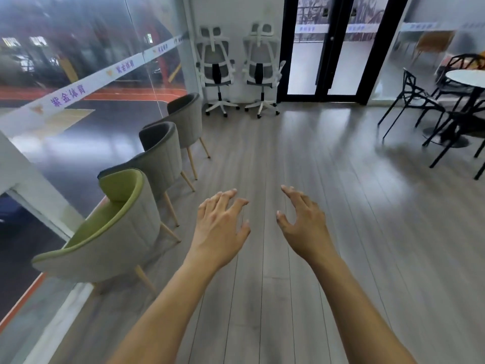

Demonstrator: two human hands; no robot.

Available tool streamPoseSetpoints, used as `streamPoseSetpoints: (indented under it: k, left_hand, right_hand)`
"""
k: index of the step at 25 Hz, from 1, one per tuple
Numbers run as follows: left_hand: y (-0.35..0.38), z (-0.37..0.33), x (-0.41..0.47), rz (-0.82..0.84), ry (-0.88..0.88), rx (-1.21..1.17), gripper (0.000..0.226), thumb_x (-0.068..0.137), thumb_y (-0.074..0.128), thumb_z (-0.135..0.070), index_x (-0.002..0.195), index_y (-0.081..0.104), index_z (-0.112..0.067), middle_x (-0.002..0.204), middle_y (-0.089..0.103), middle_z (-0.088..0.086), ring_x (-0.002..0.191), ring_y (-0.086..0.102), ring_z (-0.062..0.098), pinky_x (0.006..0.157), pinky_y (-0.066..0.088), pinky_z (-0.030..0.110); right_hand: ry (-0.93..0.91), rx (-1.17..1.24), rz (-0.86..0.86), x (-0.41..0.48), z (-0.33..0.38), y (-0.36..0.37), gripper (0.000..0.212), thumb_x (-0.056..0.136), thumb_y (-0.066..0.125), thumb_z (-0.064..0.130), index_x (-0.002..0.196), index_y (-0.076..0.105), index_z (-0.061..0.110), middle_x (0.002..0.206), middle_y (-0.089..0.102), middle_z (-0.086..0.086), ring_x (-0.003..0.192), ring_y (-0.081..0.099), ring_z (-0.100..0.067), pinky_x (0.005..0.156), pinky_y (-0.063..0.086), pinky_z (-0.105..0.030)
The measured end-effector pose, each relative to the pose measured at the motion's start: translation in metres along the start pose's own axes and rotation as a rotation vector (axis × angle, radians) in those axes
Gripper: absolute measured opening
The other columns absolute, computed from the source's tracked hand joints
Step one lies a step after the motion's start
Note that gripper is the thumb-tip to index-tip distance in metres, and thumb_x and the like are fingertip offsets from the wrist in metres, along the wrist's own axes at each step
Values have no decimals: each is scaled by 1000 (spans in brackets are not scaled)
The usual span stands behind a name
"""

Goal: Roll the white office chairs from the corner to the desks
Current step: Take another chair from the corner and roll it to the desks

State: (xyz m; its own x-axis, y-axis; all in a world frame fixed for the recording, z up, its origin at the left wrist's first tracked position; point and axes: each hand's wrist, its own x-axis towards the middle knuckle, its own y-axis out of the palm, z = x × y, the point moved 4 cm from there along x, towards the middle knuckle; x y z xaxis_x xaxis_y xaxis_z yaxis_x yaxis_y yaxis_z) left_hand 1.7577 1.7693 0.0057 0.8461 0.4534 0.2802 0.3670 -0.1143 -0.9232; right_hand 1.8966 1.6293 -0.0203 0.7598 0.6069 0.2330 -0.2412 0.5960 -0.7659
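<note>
Both bare forearms reach forward from the bottom of the view; the left hand (pixel 220 224) and the right hand (pixel 304 227) hover side by side above the wooden floor (pixel 288 143), fingers spread and loosely bent, gripping nothing and touching nothing. The task's things stand well apart from them in the far corner: one white office chair (pixel 215 67) by the end of the glass wall (pixel 78 74), the other white office chair (pixel 261 67) just beside it, next to the black-framed door (pixel 325 48); both are upright on their castor bases, backs turned to the room, seats towards the white wall. No desk shows in this view.

The step in hand looks like the approach, with neither chair yet moved. To do it well, the person would likely walk straight up the open strip of floor, keeping off the green tub chair (pixel 110 232) and the grey tub chairs (pixel 160 153) lined along the glass, and off the black wire chairs (pixel 414 101) by the round white table (pixel 464 78) on the other side; then take one chair at a time by the top of its backrest, a hand on each edge; pull it off the wall and turn it before pushing, so that its armrests do not catch its neighbour. Of containers, none can be made out.
</note>
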Motion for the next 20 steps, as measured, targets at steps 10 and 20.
streamPoseSetpoints:
  k: [10, 20]
  left_hand:
    - [96, 109, 356, -31, -68, -95, 49, 96, 50, -44, 143, 42, -33, 160, 28, -2, 148, 20, 19, 120, 13, 38]
    - [174, 152, 732, 22, 70, -147, 44, 94, 54, -40, 137, 50, -29, 154, 36, 1, 144, 28, 23, 119, 19, 42]
  right_hand:
    - [-5, -28, 44, 367, -61, 84, 65, 98, 57, 38, 156, 28, 38, 162, 30, 9, 146, 34, -17, 120, 27, -46]
    - [104, -69, -39, 717, -145, 109, 55, 98, 57, 40, 150, 40, 35, 164, 24, 9, 146, 32, -18, 119, 25, -45]
